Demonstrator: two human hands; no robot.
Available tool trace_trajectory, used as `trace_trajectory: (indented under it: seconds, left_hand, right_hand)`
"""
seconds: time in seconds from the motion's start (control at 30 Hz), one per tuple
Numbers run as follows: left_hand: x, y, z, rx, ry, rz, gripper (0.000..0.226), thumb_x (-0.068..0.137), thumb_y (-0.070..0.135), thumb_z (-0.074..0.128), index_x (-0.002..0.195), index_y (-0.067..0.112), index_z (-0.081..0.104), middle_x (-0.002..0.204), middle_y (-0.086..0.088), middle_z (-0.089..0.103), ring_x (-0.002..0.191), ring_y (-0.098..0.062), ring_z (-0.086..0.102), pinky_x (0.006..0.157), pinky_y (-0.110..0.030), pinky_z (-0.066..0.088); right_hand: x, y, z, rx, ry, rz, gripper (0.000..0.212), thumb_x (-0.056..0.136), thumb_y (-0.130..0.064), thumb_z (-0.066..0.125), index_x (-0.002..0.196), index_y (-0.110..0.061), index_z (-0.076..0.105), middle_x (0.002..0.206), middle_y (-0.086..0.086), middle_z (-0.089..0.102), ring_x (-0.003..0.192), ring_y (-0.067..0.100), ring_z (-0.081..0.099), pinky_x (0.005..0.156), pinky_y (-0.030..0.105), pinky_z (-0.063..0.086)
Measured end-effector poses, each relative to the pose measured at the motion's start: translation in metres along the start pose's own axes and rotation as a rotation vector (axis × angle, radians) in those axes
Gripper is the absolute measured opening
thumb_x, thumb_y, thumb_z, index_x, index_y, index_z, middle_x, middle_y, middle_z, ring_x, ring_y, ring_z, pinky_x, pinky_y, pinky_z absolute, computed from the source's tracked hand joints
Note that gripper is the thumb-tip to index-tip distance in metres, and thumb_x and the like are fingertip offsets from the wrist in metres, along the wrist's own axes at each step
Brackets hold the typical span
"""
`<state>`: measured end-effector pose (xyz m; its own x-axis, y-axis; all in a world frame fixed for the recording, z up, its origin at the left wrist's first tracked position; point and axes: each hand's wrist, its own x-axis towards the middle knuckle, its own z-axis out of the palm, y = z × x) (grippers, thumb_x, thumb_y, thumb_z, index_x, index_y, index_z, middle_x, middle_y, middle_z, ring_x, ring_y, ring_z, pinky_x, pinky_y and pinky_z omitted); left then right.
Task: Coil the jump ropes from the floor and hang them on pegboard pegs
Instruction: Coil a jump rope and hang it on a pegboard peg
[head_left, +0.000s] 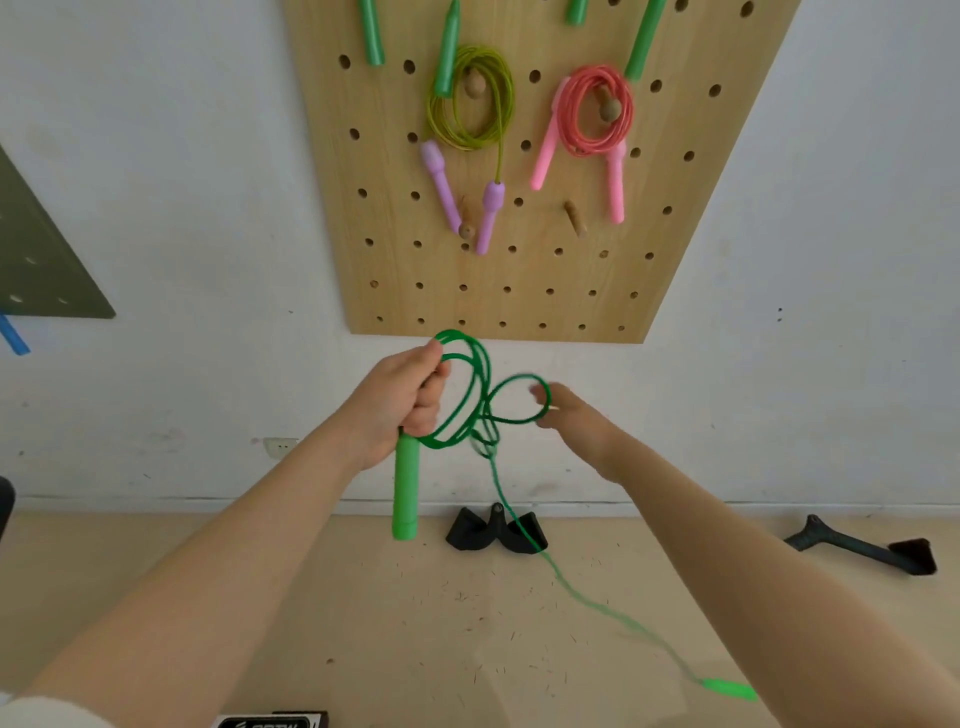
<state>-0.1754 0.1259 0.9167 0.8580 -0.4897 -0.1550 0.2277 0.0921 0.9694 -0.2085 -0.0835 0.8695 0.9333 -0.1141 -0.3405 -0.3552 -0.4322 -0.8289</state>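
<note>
Two wooden pegs (575, 219) (466, 228) low on the pegboard (519, 291) stand bare; the left one sits tight between purple handles (488, 218). Coiled yellow-green rope (470, 98) and pink rope (597, 111) fill the pegs above. Bare board lies below.

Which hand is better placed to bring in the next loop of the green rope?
The right hand. It already holds the fresh loop of the green rope, with the loose tail trailing to the floor below it. The left hand is occupied gripping the gathered coils and the green handle.
</note>
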Motion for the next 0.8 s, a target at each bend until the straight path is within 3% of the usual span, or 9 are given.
trace_trajectory:
  seconds: [0.07,0.13,0.2,0.3,0.4,0.5,0.6,0.7,0.8]
  left_hand:
    - [-0.004,0.007,0.009,0.019,-0.068,0.046,0.033,0.101,0.027,0.031,0.087,0.010,0.055,0.043,0.010,0.022,0.033,-0.004,0.016,0.038,-0.019,0.013]
    - [-0.007,0.014,0.011,-0.042,-0.094,0.087,0.032,0.100,0.026,0.032,0.099,0.014,0.062,0.043,0.011,0.021,0.033,-0.003,0.016,0.039,-0.020,0.012]
    - [-0.009,0.021,0.006,-0.168,-0.084,0.131,0.030,0.097,0.029,0.034,0.102,0.018,0.062,0.041,0.012,0.022,0.032,-0.002,0.015,0.039,-0.019,0.012]
    - [-0.010,0.025,-0.009,-0.337,0.002,0.185,0.026,0.097,0.031,0.036,0.104,0.024,0.060,0.039,0.011,0.023,0.032,-0.001,0.015,0.037,-0.016,0.015]
    - [-0.009,0.015,-0.024,-0.436,0.109,0.172,0.023,0.098,0.030,0.038,0.104,0.028,0.060,0.040,0.010,0.024,0.030,-0.002,0.019,0.036,-0.014,0.017]
    - [-0.007,0.000,-0.034,-0.561,0.229,0.115,0.021,0.098,0.027,0.041,0.103,0.027,0.062,0.048,0.011,0.040,0.029,-0.003,0.021,0.035,-0.014,0.018]
    - [-0.006,-0.010,-0.040,-0.637,0.309,0.082,0.020,0.098,0.028,0.043,0.103,0.025,0.062,0.057,0.011,0.055,0.029,-0.003,0.022,0.034,-0.013,0.020]
    - [-0.008,-0.011,-0.044,-0.678,0.314,0.082,0.021,0.098,0.029,0.042,0.102,0.025,0.062,0.058,0.011,0.059,0.028,-0.004,0.023,0.034,-0.012,0.020]
    - [-0.010,-0.012,-0.045,-0.677,0.286,0.090,0.023,0.099,0.029,0.041,0.101,0.025,0.063,0.055,0.012,0.053,0.029,-0.004,0.023,0.034,-0.013,0.020]
  right_hand:
    - [-0.008,-0.019,0.008,0.308,-0.192,-0.148,0.056,0.075,-0.009,0.051,0.129,-0.022,0.044,0.134,0.006,0.050,0.121,0.019,0.046,0.103,0.031,0.033]
    - [-0.016,-0.031,0.010,0.468,-0.325,-0.196,0.058,0.069,-0.016,0.046,0.127,-0.016,0.047,0.111,0.010,0.063,0.111,0.024,0.056,0.100,0.032,0.038]
    - [-0.024,-0.040,0.010,0.478,-0.400,-0.221,0.038,0.080,-0.023,0.044,0.114,-0.012,0.056,0.087,0.010,0.064,0.079,0.022,0.061,0.076,0.027,0.048]
    - [-0.025,-0.033,0.011,0.309,-0.296,-0.211,0.029,0.099,-0.023,0.040,0.089,-0.007,0.062,0.063,0.006,0.049,0.044,0.011,0.034,0.042,0.020,0.026]
    - [-0.021,-0.028,0.015,0.292,-0.077,-0.197,0.029,0.099,-0.019,0.041,0.076,-0.011,0.057,0.054,0.003,0.042,0.045,0.011,0.030,0.048,0.023,0.024]
    - [-0.021,-0.036,0.022,0.578,0.184,-0.233,0.030,0.100,-0.020,0.037,0.077,-0.016,0.056,0.062,0.002,0.056,0.061,0.013,0.053,0.066,0.027,0.041]
    - [-0.023,-0.046,0.025,0.879,0.137,-0.284,0.027,0.100,-0.015,0.038,0.085,-0.021,0.059,0.082,-0.002,0.064,0.080,0.012,0.060,0.081,0.029,0.045]
    - [-0.031,-0.054,0.025,1.105,0.014,-0.234,0.024,0.099,-0.010,0.035,0.090,-0.020,0.055,0.071,-0.003,0.064,0.059,0.009,0.058,0.070,0.027,0.050]
    - [-0.033,-0.061,0.027,1.255,0.169,-0.040,0.021,0.101,-0.012,0.033,0.089,-0.011,0.050,0.054,0.001,0.061,0.040,0.009,0.053,0.050,0.023,0.054]
